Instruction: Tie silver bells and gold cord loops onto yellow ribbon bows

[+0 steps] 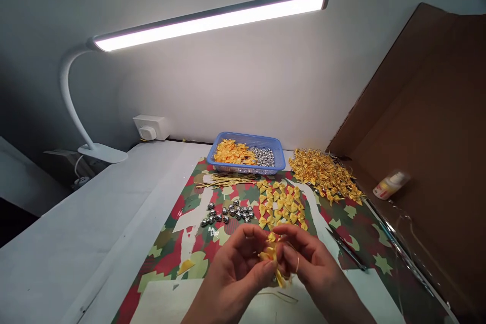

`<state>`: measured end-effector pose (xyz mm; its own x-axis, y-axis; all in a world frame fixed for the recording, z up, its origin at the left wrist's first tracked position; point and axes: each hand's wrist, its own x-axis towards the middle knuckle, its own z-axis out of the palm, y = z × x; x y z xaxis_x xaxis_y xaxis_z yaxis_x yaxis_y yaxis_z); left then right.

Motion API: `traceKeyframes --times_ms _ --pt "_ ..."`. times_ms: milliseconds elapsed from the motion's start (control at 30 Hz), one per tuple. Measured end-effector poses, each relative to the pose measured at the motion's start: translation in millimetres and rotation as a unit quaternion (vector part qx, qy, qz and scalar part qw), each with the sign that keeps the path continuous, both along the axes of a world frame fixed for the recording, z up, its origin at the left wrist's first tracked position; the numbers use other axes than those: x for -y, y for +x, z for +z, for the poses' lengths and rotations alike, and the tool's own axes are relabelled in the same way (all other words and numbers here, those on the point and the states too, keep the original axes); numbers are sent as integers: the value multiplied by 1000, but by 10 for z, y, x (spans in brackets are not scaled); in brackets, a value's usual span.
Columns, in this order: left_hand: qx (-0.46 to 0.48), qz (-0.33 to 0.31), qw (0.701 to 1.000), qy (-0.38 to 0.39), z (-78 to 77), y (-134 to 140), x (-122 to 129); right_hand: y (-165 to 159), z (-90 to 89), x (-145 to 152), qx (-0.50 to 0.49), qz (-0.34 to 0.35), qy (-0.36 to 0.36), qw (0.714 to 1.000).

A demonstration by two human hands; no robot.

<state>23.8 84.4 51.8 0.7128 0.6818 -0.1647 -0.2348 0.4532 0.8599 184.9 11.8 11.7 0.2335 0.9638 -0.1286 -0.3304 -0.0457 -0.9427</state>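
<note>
My left hand (239, 268) pinches a yellow ribbon bow (270, 253) between thumb and fingers. Close against it, my right hand (304, 258) is closed on the same bow, and a thin gold cord loops by its thumb. A bit of silver shows below the bow, perhaps a bell; the fingers cover most of it. Just beyond my hands lie rows of yellow bows (283, 202). Left of those are several loose silver bells (228, 211). Behind the bells lies a bundle of gold cords (224, 180).
A blue basket (279, 162) holds yellow bows and silver beads or bells. Right of it is a heap of gold-corded bows (324, 174). Tweezers or slim scissors (347, 249) lie by my right hand. A lamp (212, 20), a cardboard wall (417, 86) and a small bottle (389, 186) surround the table.
</note>
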Motion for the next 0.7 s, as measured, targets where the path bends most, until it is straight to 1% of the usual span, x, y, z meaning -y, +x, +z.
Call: traceKeyframes --times_ms 67,100,133,167,200,267,300,333,367,467,533,633,700 --pt "-21 50 998 18 -2 11 12 38 10 65 -61 30 11 998" --pt "-38 77 996 29 -4 21 19 41 21 94 -70 41 21 996" --pt "-54 98 993 41 -7 32 26 31 37 119 -56 43 31 997" --pt "-68 113 990 50 -11 42 33 10 56 138 -14 37 38 999" --pt "-77 121 988 57 -14 50 38 -18 78 150 52 22 41 998" --pt "-81 122 987 63 -19 52 41 -77 123 152 178 -14 37 983" --pt "-80 119 988 64 -21 44 39 -97 142 144 213 -24 34 976" --pt "-78 110 989 60 -21 30 36 -107 156 132 225 -17 32 974" --pt "-77 97 991 50 -21 12 31 -107 166 118 215 -2 27 976" --pt "-73 59 996 -6 -9 -45 24 -76 169 89 145 49 8 988" --pt "-64 54 996 -32 8 -65 30 -66 165 87 133 53 7 990" --pt "-65 58 996 -17 37 -52 47 -98 167 94 151 44 17 987" --pt "-71 54 996 0 44 -32 54 -136 179 93 146 45 14 988"
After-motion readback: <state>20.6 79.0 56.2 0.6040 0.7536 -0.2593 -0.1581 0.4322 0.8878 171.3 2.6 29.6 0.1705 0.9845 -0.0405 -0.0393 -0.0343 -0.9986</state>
